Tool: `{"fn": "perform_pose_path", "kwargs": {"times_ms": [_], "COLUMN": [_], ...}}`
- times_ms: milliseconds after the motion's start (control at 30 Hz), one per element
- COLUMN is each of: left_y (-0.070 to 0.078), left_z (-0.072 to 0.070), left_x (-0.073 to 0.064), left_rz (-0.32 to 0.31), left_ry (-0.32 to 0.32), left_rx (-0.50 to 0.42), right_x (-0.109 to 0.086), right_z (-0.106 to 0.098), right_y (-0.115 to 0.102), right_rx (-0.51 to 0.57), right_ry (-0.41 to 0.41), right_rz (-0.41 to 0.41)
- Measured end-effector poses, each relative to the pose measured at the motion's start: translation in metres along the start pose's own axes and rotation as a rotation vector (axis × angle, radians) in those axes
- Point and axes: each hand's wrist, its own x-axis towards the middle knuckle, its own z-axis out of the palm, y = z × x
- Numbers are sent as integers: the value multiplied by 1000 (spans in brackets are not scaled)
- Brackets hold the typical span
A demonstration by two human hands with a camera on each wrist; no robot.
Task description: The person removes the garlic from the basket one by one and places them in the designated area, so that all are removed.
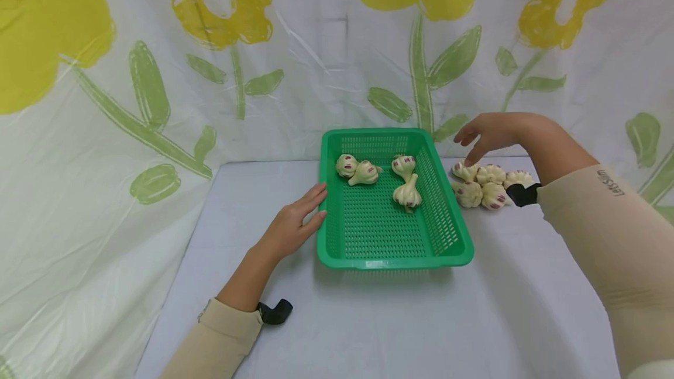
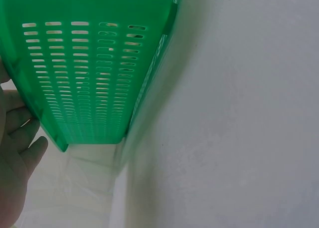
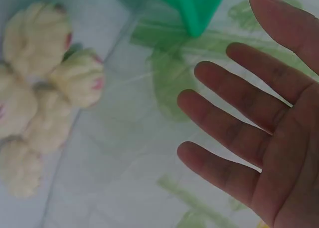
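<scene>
A green plastic basket stands on the table with garlic bulbs inside: a pair at the back left, one bulb at the back right and another just in front of it. My left hand touches the basket's left rim with straight fingers; in the left wrist view the fingers lie along that rim. Above the garlic pile right of the basket hovers my right hand. Its fingers are spread, and the palm holds nothing in the right wrist view.
Several garlic bulbs lie close together on the white-covered table, near its back edge. Behind the table hangs a white curtain with yellow flowers and green leaves. A black wrist camera mount sits at the left cuff.
</scene>
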Motion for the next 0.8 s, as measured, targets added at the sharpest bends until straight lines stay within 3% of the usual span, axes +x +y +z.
{"fn": "perform_pose_path", "kwargs": {"times_ms": [200,400,567,800], "left_y": [-1,-1,-2,-3], "left_z": [-1,0,1,-1], "left_x": [-1,-2,-2,-1], "left_rz": [-16,-20,-14,2], "left_ry": [-1,-2,-2,5], "left_rx": [-23,-38,-39,-26], "right_x": [27,60,81,95], "right_z": [-2,10,24,49], "right_y": [-40,-71,-84,-94], "right_rx": [-7,5,40,146], "right_ry": [13,3,25,15], "right_rz": [-72,-130,-154,-162]}}
